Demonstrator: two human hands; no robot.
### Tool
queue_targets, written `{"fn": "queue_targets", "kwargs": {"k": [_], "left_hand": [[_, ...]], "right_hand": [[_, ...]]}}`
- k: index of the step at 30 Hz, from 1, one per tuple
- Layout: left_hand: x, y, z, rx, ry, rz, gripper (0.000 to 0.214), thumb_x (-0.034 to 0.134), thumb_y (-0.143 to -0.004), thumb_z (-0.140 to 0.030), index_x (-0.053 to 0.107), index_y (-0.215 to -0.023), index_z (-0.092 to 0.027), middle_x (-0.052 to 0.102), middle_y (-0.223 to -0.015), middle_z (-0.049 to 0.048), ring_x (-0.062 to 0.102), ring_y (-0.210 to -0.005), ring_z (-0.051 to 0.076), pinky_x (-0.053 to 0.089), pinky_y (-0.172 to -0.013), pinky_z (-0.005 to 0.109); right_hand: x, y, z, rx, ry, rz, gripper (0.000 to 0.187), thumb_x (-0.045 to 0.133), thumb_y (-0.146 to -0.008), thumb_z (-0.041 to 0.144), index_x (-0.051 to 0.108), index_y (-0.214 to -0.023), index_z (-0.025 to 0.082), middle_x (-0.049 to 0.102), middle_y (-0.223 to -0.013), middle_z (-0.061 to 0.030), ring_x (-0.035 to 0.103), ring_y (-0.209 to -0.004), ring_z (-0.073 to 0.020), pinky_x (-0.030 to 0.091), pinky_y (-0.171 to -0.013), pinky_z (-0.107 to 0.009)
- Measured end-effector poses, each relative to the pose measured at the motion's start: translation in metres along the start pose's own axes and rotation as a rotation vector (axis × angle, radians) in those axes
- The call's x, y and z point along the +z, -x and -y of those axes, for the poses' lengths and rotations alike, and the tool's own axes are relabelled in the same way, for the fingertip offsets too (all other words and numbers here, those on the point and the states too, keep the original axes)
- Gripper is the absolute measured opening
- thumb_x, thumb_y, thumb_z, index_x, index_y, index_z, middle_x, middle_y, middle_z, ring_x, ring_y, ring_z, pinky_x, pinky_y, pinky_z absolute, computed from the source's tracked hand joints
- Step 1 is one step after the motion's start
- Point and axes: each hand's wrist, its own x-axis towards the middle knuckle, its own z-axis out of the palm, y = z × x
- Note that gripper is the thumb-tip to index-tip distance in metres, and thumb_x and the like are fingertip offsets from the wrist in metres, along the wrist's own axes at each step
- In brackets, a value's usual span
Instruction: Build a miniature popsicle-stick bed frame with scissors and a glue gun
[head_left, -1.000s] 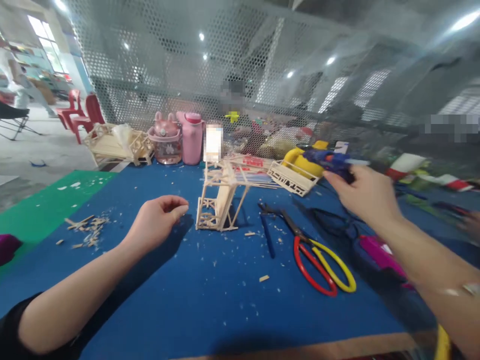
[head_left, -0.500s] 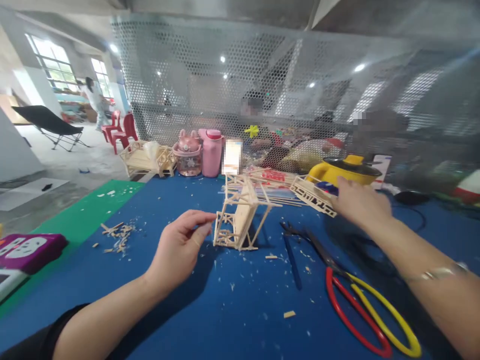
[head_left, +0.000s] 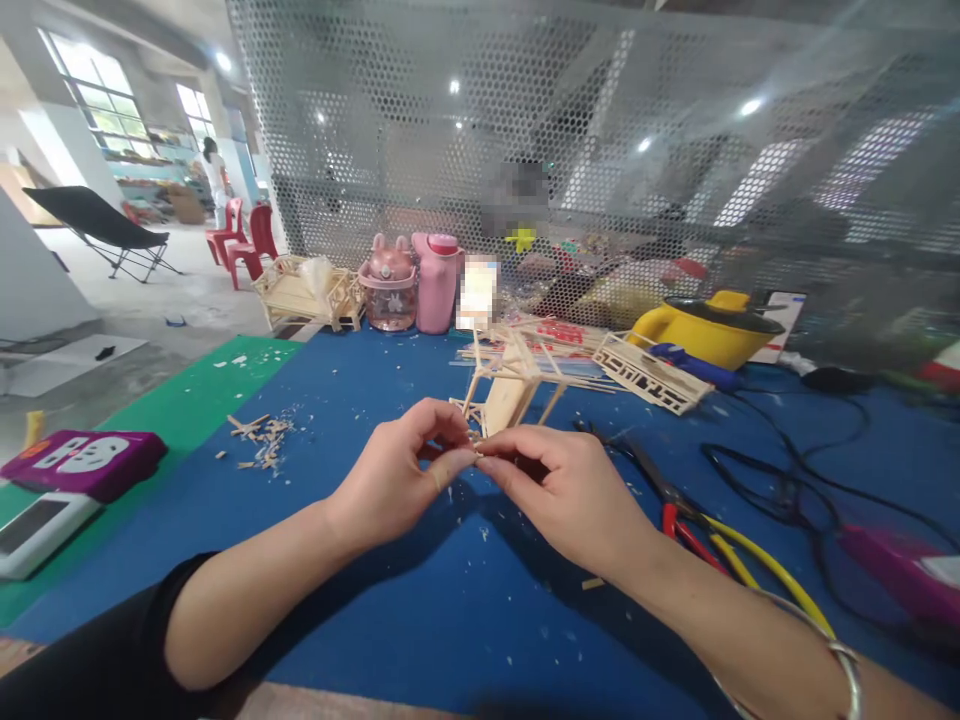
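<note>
My left hand (head_left: 416,465) and my right hand (head_left: 574,495) meet fingertip to fingertip at the middle of the table. Thumb and fingers of both are pinched together around something tiny and pale, too small and covered to name. Right behind the fingertips stands a small frame model (head_left: 506,400) built of thin wooden sticks, its lower front partly hidden by my hands. Long-bladed scissors (head_left: 660,475) with red and yellow handles lie beside my right forearm, which covers part of them.
A flat lattice wooden piece (head_left: 652,372) lies at the back right before a yellow pot (head_left: 701,335). Black cables (head_left: 780,470) run along the right. Wood scraps (head_left: 262,440) are heaped at left. Behind stand another stick model (head_left: 300,300), a pink bottle (head_left: 436,285) and a rabbit-eared jar (head_left: 390,290).
My right hand has come from the lattice piece at the back right to the middle, meeting my left hand. The left has shifted slightly right, and the view has tilted a little.
</note>
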Motion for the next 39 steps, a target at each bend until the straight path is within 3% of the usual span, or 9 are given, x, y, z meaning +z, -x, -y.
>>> {"fn": "queue_targets", "kwargs": {"k": [5, 11, 19, 27, 34, 39], "left_hand": [[-0.003, -0.001, 0.003, 0.076, -0.1, 0.062, 0.004, 0.057, -0.08, -0.019, 0.056, -0.083, -0.018, 0.064, -0.078, -0.0023, 0.059, -0.068, 0.008, 0.048, -0.064, 0.02], [0.0, -0.001, 0.009, 0.1, -0.147, 0.15, 0.006, 0.055, -0.082, -0.021, 0.06, -0.082, -0.018, 0.066, -0.077, -0.0024, 0.058, -0.067, 0.008, 0.046, -0.064, 0.02], [0.002, 0.001, 0.012, 0.145, -0.202, 0.164, 0.009, 0.053, -0.083, -0.022, 0.06, -0.08, -0.018, 0.065, -0.075, -0.0026, 0.057, -0.068, 0.009, 0.044, -0.064, 0.02], [0.002, -0.002, 0.008, 0.107, -0.173, 0.006, 0.007, 0.055, -0.081, -0.023, 0.06, -0.083, -0.018, 0.063, -0.078, -0.0004, 0.058, -0.071, 0.01, 0.047, -0.066, 0.022], [-0.001, -0.004, 0.016, -0.024, -0.164, -0.105, 0.019, 0.053, -0.083, -0.033, 0.06, -0.091, -0.017, 0.061, -0.076, 0.0005, 0.053, -0.063, 0.01, 0.044, -0.059, 0.023], [-0.002, -0.018, 0.021, -0.044, -0.129, -0.096, 0.03, 0.05, -0.083, -0.039, 0.063, -0.1, -0.018, 0.066, -0.095, 0.0055, 0.058, -0.08, 0.015, 0.046, -0.069, 0.026]], "right_hand": [[0.001, 0.004, -0.002, -0.036, 0.029, -0.004, 0.013, 0.056, -0.083, 0.027, 0.068, -0.08, 0.022, 0.068, -0.075, 0.0007, 0.059, -0.065, -0.0124, 0.041, -0.062, -0.024], [0.004, 0.006, -0.013, -0.044, 0.047, 0.091, 0.009, 0.055, -0.084, 0.021, 0.063, -0.08, 0.02, 0.065, -0.077, 0.001, 0.058, -0.071, -0.0112, 0.042, -0.065, -0.023], [0.003, 0.01, -0.021, -0.062, 0.076, 0.115, 0.011, 0.052, -0.086, 0.023, 0.061, -0.081, 0.02, 0.065, -0.079, 0.0004, 0.058, -0.075, -0.0123, 0.041, -0.069, -0.025], [0.005, 0.01, -0.02, -0.054, 0.106, 0.091, 0.012, 0.05, -0.086, 0.023, 0.059, -0.079, 0.02, 0.064, -0.077, 0.0011, 0.056, -0.071, -0.0115, 0.039, -0.065, -0.024], [0.001, 0.014, -0.023, -0.073, 0.155, 0.114, 0.013, 0.047, -0.087, 0.023, 0.059, -0.083, 0.02, 0.065, -0.08, 0.0002, 0.056, -0.073, -0.0122, 0.039, -0.066, -0.025], [-0.006, 0.009, -0.027, 0.008, 0.125, 0.11, 0.016, 0.051, -0.084, 0.025, 0.063, -0.075, 0.02, 0.063, -0.068, 0.0016, 0.054, -0.062, -0.0103, 0.038, -0.058, -0.023]]}}
